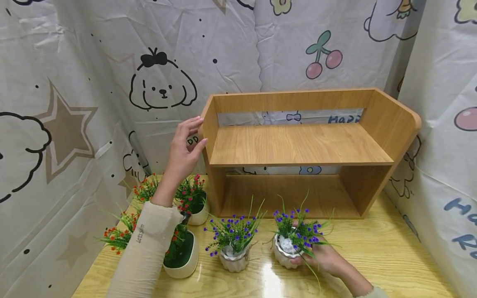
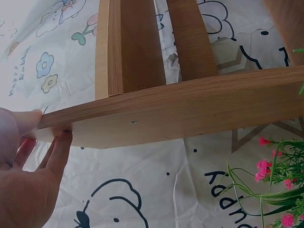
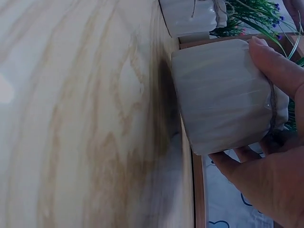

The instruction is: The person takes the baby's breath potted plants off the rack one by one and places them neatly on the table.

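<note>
A two-tier wooden desk shelf [image 1: 298, 142] stands on the table. At its left side panel [image 2: 142, 111], my left hand [image 1: 185, 140] pinches the upper front corner, thumb over the edge and fingers against the outer face. My right hand [image 1: 323, 258] grips a small white ribbed pot [image 3: 223, 95] of purple flowers [image 1: 298, 227] in front of the shelf. Its thumb and fingers lie on opposite sides of the pot, whose base is close over the tabletop. A matching white pot [image 1: 234, 260] with purple flowers stands to its left.
Left of these, a white pot [image 1: 201, 215] with pink flowers and an oval cream planter [image 1: 190, 265] stand on the table [image 1: 395, 256]. Orange-red flowers [image 1: 115, 238] are partly hidden behind my left sleeve [image 1: 149, 244]. Printed white cloth [image 1: 231, 49] hangs around the table.
</note>
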A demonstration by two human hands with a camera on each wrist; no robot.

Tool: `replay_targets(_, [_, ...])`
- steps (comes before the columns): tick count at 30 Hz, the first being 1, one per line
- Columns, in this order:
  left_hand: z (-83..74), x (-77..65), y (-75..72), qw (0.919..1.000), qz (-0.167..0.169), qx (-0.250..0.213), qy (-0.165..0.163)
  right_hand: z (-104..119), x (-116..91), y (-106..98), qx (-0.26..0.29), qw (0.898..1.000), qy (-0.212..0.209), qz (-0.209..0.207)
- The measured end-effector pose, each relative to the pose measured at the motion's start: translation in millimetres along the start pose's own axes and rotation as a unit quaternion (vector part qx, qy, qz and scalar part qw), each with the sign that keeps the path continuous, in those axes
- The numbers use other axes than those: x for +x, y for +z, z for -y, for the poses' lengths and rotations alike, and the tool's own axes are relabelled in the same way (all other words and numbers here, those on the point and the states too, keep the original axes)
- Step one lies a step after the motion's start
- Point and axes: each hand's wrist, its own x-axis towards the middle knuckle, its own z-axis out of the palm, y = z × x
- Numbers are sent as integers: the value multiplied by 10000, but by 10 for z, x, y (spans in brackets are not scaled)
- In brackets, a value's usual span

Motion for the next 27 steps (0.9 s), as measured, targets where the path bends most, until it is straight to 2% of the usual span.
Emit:
replay_targets(5, [0, -7, 2, 10000, 10, -39, 3, -22, -18, -10, 228, 9993, 108, 279])
replay_targets(12, [3, -12, 0, 10000, 22, -66, 27, -40, -53, -63, -818, 9946, 511, 394])
replay_targets(16, [-2, -8, -3, 10000, -4, -56, 58, -54, -49, -78, -781, 9934, 715, 447])
replay_targets(27, [-1, -2, -8, 10000, 30, -44, 29, -65, -49, -90, -931, 9925, 565, 546])
